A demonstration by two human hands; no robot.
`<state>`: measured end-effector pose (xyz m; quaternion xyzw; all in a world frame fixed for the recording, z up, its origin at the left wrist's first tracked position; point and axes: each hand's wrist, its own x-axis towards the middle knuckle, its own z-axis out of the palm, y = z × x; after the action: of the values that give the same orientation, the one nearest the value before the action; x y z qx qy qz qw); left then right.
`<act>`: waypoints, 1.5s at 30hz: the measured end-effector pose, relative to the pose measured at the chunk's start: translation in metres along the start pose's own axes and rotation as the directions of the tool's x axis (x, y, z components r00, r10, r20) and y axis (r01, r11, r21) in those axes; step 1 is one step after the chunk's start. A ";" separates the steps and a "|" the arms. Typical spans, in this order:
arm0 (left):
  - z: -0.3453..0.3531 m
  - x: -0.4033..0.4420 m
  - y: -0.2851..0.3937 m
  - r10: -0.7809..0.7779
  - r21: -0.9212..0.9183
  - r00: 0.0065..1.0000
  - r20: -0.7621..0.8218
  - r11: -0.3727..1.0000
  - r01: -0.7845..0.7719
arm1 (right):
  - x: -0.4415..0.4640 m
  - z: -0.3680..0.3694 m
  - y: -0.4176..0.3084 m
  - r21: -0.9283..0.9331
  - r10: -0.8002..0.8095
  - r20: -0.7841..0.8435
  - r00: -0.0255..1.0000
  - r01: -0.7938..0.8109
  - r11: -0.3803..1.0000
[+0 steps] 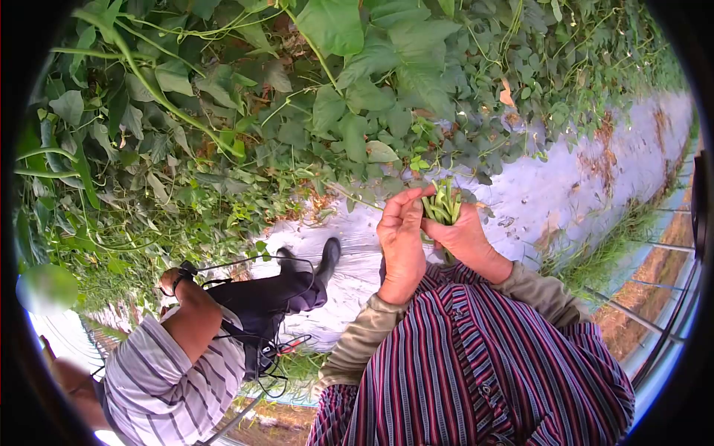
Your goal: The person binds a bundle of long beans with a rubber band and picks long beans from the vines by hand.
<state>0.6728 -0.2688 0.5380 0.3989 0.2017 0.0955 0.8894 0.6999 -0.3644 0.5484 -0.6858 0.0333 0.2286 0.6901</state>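
A small bunch of green beans [444, 205] stands up out of my right hand [476, 239], whose fingers are wrapped round it. My left hand [402, 241] is closed beside it, its fingertips and thumb pinched together at the left edge of the bunch. A thin pale green strand runs from the foliage to the left hand's knuckles; I cannot tell whether it is a pod or a stem. Both hands are in front of my striped shirt [446, 357], below the leafy bean vines [357, 97].
Another person [171, 372] in a striped shirt stands at the lower left, holding a dark device with hanging cables [271, 360]. Pale ground sheeting [565, 178] runs below the plants. Metal tubes [632, 312] and grass line the right side. Long pods [149, 82] hang at upper left.
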 end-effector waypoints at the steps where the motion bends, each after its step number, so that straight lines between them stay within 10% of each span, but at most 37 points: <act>1: 0.013 -0.003 -0.006 0.041 0.022 0.999 0.013 0.999 -0.041 | -0.003 -0.013 0.000 0.003 -0.003 0.007 1.000 0.003 1.000; 14: 0.064 -0.031 -0.040 -0.196 0.220 0.977 0.080 0.960 0.174 | -0.023 -0.085 -0.009 0.185 -0.016 0.031 0.999 0.010 0.983; 21: 0.017 0.022 -0.003 0.191 0.301 0.981 -0.032 0.938 -0.173 | -0.019 -0.095 -0.025 0.299 0.009 0.030 1.000 -0.017 0.954; 27: -0.022 0.137 0.114 0.615 0.391 0.774 -0.150 0.756 -0.525 | -0.021 -0.098 -0.042 0.363 -0.030 0.160 0.987 -0.031 0.931; 45: 0.011 0.231 0.204 0.500 0.204 0.864 -0.049 0.852 -0.482 | 0.035 -0.053 -0.057 0.299 -0.067 0.078 0.995 0.041 0.953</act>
<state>0.8839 -0.0643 0.6318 0.5127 0.1452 0.3202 0.7833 0.7661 -0.4033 0.5856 -0.5645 0.0181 0.2317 0.7920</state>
